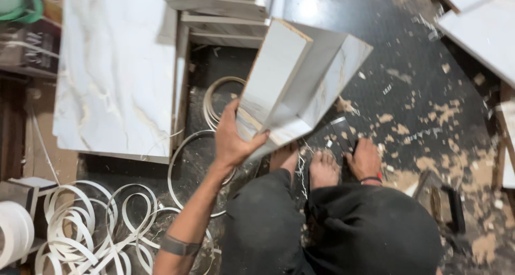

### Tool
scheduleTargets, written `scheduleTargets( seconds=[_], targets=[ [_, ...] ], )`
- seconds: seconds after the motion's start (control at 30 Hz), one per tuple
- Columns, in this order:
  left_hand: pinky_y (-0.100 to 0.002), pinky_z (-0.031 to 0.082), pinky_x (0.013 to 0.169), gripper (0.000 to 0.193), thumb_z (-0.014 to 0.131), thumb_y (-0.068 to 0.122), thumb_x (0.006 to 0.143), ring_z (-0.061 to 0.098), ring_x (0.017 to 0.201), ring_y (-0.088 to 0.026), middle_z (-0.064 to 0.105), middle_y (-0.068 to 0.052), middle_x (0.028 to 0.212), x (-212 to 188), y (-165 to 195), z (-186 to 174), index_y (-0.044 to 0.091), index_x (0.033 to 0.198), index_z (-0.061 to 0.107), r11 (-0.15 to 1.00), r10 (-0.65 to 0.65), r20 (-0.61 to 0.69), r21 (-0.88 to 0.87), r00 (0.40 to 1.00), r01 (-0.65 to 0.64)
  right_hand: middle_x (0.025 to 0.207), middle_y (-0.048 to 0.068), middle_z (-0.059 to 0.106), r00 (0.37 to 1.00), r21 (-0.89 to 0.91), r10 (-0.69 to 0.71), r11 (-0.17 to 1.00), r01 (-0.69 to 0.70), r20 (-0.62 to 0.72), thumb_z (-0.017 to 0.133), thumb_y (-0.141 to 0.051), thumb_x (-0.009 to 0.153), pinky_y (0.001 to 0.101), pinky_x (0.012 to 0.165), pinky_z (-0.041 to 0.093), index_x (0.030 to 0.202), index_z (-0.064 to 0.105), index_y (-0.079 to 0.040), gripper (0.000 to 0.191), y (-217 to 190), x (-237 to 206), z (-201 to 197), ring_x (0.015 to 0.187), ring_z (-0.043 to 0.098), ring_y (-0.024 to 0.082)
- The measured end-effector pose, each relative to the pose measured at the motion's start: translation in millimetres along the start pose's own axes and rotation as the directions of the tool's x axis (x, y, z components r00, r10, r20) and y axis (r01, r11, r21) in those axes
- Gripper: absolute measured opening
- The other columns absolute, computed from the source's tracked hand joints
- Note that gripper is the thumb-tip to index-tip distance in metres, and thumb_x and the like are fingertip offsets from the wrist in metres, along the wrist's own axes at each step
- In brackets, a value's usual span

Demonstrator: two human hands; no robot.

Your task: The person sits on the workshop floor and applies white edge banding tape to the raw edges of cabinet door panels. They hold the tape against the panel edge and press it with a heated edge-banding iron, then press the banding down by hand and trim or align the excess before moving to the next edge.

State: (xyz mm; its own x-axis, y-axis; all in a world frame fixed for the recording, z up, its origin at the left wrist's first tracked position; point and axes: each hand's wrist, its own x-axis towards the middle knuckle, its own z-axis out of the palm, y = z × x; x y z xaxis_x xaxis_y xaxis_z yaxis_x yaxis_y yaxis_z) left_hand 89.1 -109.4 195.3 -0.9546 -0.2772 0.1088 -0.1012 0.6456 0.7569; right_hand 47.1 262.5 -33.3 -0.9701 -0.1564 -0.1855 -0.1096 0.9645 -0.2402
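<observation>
Knees in dark trousers [322, 227] fill the bottom, bare feet [323, 169] just beyond. Left hand [233, 141] grips the lower edge of a white box [298, 82], open-sided, tilted up off the floor. Right hand [365, 160] is down on the floor [418, 82] w/ fingers closed on a small dark tool [342, 131]. Marble-look panel [115, 66] lies left, edge strip coils [86, 227] bottom left. Wood chips scattered right; open floor there.

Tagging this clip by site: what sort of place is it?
Likely a furniture or carpentry workshop: laminated marble-look panels, coils of white edge-banding strip, and wood chips across the dark floor. The left hand holds a white panel box.
</observation>
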Motion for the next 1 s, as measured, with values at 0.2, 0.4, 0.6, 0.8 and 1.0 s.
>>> scheduleTargets(
  seconds=[0.2,0.4,0.6,0.8,1.0],
  targets=[
    [-0.042,0.054,0.104,0.087,0.086,0.035,0.075,0.066,0.120,-0.034,0.063,-0.020,0.130,-11.2,-14.9,8.0,0.000,0.144,0.048,0.955,0.009,-0.198,-0.288,0.980,-0.067,0.105,0.015,0.065,0.992,-0.214,-0.124,0.970,0.113,-0.038,0.075,-0.025,0.084,0.0484,0.073,0.058,0.108,0.060,-0.005,0.035,-29.1,6.2,3.4,0.097,0.068,0.035],
    [-0.040,0.065,0.079,0.071,0.073,0.032,0.084,0.068,0.104,-0.032,0.060,-0.023,0.119,58.5,-4.2,-13.2,0.000,0.141,0.046,0.615,-0.284,-0.374,-0.777,0.883,-0.132,0.103,0.014,0.065,0.992,-0.187,-0.123,0.974,0.125,0.021,0.074,-0.023,0.079,0.0482,0.069,0.059,0.107,0.058,-0.005,0.037,-58.5,12.7,-5.7,0.095,0.070,0.035],
    [-0.048,0.050,0.105,0.089,0.064,0.053,0.089,0.054,0.128,-0.030,0.051,-0.021,0.138,252.0,2.3,-16.4,-0.002,0.152,0.032,0.329,-0.385,-0.296,-0.929,0.874,-0.170,0.102,0.016,0.064,0.992,-0.119,-0.112,0.986,0.118,0.055,0.077,-0.023,0.076,0.0483,0.071,0.058,0.109,0.055,-0.005,0.044,-57.5,14.9,-16.9,0.093,0.069,0.037],
    [-0.053,0.048,0.104,0.104,0.069,0.053,0.081,0.055,0.126,-0.037,0.047,-0.024,0.139,363.6,-16.2,-2.8,-0.002,0.152,0.015,0.219,-0.598,-0.198,-0.972,0.777,-0.080,0.105,0.017,0.062,0.994,-0.057,-0.109,0.992,0.110,0.008,0.076,-0.017,0.073,0.0473,0.076,0.057,0.108,0.054,-0.003,0.044,-53.2,13.3,-6.3,0.100,0.066,0.038],
    [-0.060,0.060,0.083,0.104,0.058,0.069,0.076,0.061,0.115,-0.033,0.051,-0.019,0.134,358.9,-48.7,11.6,0.003,0.149,0.025,0.415,-0.575,-0.154,-0.901,0.803,0.124,0.104,0.017,0.061,0.994,-0.031,-0.112,0.993,0.113,0.018,0.077,-0.018,0.075,0.0472,0.076,0.057,0.110,0.054,-0.003,0.045,-44.9,14.8,0.1,0.099,0.065,0.038]
  ],
)
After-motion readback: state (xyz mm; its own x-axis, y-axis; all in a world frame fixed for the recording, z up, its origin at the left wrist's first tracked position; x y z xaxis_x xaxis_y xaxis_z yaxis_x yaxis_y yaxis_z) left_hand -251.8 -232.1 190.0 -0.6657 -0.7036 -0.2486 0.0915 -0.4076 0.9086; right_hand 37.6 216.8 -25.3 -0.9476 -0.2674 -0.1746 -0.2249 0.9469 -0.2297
